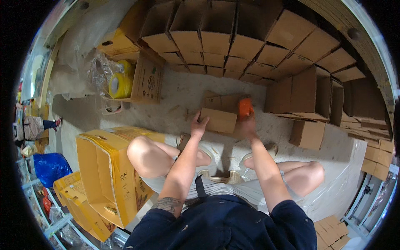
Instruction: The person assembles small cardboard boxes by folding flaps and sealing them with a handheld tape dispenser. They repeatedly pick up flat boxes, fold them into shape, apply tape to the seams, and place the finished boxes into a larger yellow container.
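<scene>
A small brown cardboard box (218,121) rests between my shoes, in front of me. My left hand (199,126) grips its left end, with the thumb bent over the near corner. In my right hand (248,123) is an orange tape dispenser (245,107), held just off the box's right end. Its lower part is covered by my fingers. Behind the box lies a flat piece of brown cardboard (225,99) on the floor, partly hidden by the box and the dispenser.
Stacked open cartons (216,37) line the far side and the right. A single box (307,134) stands right of my shoe. At far left, yellow tape rolls (121,83) sit in a carton. A large open yellow carton (96,175) stands by my left knee.
</scene>
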Motion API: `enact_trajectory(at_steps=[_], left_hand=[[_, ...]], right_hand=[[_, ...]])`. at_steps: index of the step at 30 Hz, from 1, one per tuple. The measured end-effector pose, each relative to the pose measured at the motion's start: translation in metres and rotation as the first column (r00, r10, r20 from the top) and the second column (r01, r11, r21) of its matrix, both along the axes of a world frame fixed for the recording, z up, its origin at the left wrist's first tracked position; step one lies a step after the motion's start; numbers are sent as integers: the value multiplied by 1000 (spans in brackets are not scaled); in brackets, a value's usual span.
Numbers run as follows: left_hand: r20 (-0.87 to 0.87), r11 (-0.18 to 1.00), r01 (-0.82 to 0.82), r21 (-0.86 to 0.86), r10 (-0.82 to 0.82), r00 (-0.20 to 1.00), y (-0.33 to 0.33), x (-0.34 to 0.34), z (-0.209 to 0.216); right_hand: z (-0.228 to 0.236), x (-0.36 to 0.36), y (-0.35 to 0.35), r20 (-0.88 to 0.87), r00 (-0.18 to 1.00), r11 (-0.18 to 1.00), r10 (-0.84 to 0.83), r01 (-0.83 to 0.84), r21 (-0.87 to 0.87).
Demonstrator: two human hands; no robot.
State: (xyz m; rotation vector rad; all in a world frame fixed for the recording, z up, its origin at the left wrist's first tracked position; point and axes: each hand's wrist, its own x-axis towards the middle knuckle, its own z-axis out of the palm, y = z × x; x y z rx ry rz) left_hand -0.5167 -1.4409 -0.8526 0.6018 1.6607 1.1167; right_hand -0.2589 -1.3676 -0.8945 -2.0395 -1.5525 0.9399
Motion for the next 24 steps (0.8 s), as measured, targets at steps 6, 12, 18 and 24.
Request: enact_trajectory(at_steps=[6, 12, 18, 24], left_hand=[[-200, 995, -39, -96, 19, 980, -2, -5, -22], [-338, 995, -48, -84, 17, 941, -7, -9, -39], [-432, 927, -293, -232, 172, 885, -32, -17, -52], [-30, 953, -289, -96, 287, 957, -27, -8, -48]], right_hand=[[132, 14, 3, -330, 929, 986, 165, -145, 84], [178, -35, -23, 14, 822, 798, 569, -548, -253], [171, -14, -17, -56, 818, 792, 573, -570, -220], [179, -15, -16, -81, 803, 773, 590, -591, -232]])
